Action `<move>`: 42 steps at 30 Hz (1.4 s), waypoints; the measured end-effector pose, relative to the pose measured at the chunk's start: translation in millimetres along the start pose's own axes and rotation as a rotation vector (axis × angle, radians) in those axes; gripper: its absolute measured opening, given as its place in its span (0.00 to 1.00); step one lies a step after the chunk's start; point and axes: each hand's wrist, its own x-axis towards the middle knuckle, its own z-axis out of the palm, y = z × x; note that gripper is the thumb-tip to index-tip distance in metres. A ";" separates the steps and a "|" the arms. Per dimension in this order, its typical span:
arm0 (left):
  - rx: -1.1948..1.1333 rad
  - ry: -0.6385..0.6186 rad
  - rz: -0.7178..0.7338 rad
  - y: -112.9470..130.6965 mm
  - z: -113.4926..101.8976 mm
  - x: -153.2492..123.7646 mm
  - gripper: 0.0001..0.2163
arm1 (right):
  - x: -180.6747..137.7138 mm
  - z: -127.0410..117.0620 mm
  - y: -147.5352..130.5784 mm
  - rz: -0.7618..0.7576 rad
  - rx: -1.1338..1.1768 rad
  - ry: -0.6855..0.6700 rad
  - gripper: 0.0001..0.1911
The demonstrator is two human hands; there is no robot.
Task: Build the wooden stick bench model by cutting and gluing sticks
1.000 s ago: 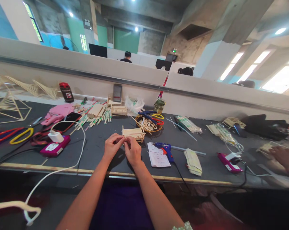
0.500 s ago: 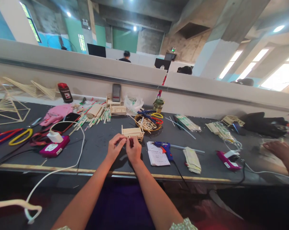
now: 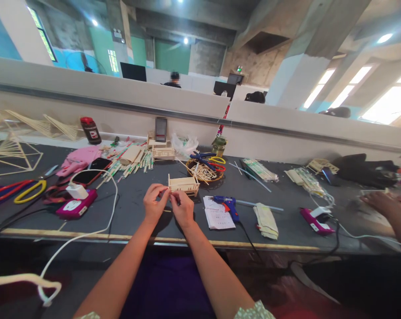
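Observation:
My left hand (image 3: 154,203) and my right hand (image 3: 183,207) are close together over the table, thumbs and fingertips pinched. Whatever sits between the fingertips is too small to make out. Right behind them stands a small model made of wooden sticks (image 3: 183,184), shaped like a little bench or bed with raised ends. A short stick (image 3: 166,211) lies on the tabletop between my wrists. To the right of my right hand, a blue glue gun (image 3: 229,206) rests on a white sheet with writing (image 3: 217,219).
Behind is a basket (image 3: 206,178) of stick pieces, with scissors (image 3: 217,164) and blue-handled pliers (image 3: 202,156) on it. A white cable (image 3: 113,204) loops left from a purple power strip (image 3: 76,206). A folded cloth (image 3: 267,221) lies right. A co-worker's hand (image 3: 378,204) is at far right.
My hands have moved slightly left and drawn a little apart at the fingertips. The short stick on the table now shows between them. The stick model stays in place.

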 end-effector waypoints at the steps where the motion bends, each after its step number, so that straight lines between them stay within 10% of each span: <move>1: 0.011 0.023 -0.002 -0.5 0.8 1.9 0.03 | -0.2 0.0 -0.1 0.000 0.000 0.001 0.09; 13: -0.173 0.108 -0.356 -21.1 4.3 1.2 0.13 | 0.0 -0.3 -1.2 0.084 0.071 0.032 0.09; 26: -0.271 -0.187 -0.212 -22.2 2.7 11.6 0.08 | 1.8 -2.3 -4.0 0.078 0.055 0.019 0.11; 42: -0.216 -0.202 -0.223 -23.9 11.6 24.7 0.17 | 1.1 -3.5 -6.0 0.083 0.045 -0.012 0.09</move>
